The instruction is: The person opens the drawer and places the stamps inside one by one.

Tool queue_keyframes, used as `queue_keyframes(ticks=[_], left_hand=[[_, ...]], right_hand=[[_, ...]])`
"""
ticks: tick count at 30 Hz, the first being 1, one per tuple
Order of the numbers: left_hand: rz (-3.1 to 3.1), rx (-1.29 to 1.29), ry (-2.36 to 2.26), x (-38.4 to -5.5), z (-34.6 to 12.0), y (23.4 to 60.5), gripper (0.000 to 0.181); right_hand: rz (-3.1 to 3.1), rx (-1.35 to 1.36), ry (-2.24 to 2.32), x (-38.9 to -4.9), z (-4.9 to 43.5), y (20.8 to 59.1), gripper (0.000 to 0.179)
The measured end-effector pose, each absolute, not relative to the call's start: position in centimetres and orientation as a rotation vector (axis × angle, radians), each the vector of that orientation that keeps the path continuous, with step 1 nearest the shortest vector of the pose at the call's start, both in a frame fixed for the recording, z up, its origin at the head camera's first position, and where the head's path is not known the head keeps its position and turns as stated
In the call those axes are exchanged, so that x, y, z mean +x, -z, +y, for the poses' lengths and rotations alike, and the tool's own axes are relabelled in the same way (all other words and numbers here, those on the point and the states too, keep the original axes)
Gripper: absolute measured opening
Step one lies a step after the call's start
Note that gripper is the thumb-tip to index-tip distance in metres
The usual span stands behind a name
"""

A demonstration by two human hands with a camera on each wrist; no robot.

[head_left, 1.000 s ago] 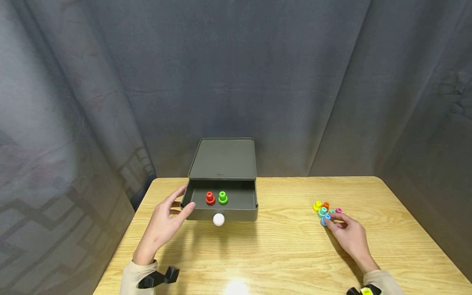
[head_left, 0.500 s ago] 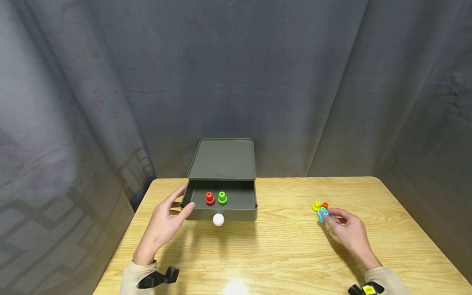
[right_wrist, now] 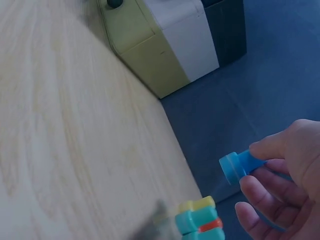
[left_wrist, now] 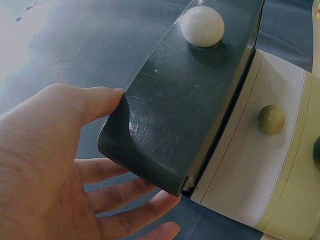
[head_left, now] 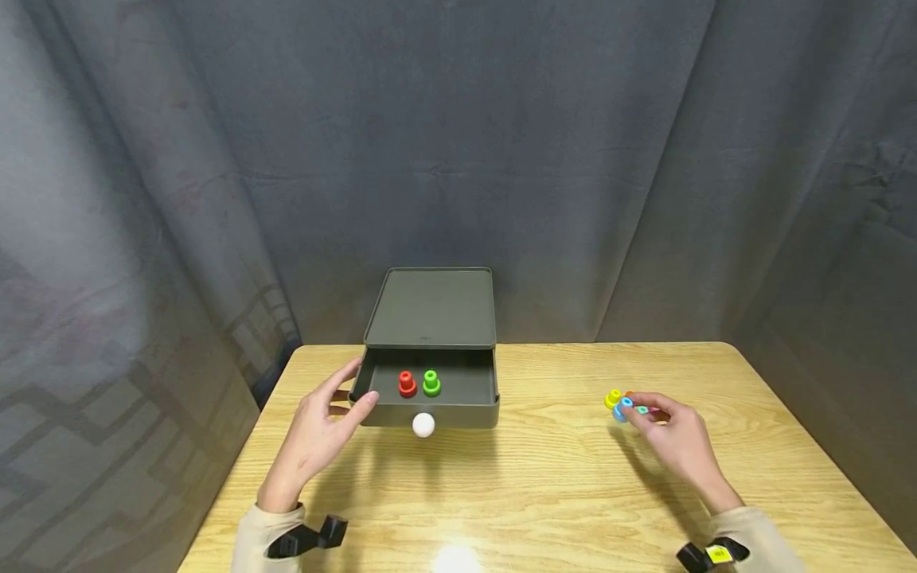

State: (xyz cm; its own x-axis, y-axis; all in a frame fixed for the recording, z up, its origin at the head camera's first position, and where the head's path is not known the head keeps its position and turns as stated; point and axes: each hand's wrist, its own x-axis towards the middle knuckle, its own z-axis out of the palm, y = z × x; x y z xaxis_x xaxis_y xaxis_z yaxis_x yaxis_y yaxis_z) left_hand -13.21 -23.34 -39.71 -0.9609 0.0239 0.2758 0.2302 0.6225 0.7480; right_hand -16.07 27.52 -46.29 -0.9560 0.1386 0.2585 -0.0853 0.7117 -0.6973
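My left hand (head_left: 318,439) grips the left front corner of the pulled-out dark drawer (head_left: 458,415); in the left wrist view the thumb lies on its edge and the fingers pass along its side. A red stepped peg (head_left: 407,385) and a green stepped peg (head_left: 431,383) stand upright inside. At the right, my right hand (head_left: 679,440) pinches a blue stepped peg (right_wrist: 237,167) between thumb and fingers, raised off the table. Close by on the table are a yellow peg (head_left: 612,399), an orange one (right_wrist: 210,225) and a teal one (right_wrist: 195,219); the hand partly hides the group.
Below the dark drawer are a white drawer (left_wrist: 245,140) and a yellow-green drawer (left_wrist: 295,200), both pushed in. The drawer unit's flat dark top (head_left: 433,306) is at the table's back edge. Wooden table (head_left: 552,461) lies between the unit and the pegs. Grey curtains (head_left: 444,159) surround it.
My right hand has lifted the blue peg from the group, moving it up and slightly left. The left hand and the drawer have stayed in place.
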Motion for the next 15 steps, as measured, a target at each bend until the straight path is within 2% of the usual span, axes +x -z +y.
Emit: queue_keyframes(ticks=[15], left_hand=[[-2.575,-0.237,1.269,-13.1,-23.3,39.6,0.061]], right_hand=[[-2.641,0.043,-1.117,-16.0,26.5,44.1,0.031]])
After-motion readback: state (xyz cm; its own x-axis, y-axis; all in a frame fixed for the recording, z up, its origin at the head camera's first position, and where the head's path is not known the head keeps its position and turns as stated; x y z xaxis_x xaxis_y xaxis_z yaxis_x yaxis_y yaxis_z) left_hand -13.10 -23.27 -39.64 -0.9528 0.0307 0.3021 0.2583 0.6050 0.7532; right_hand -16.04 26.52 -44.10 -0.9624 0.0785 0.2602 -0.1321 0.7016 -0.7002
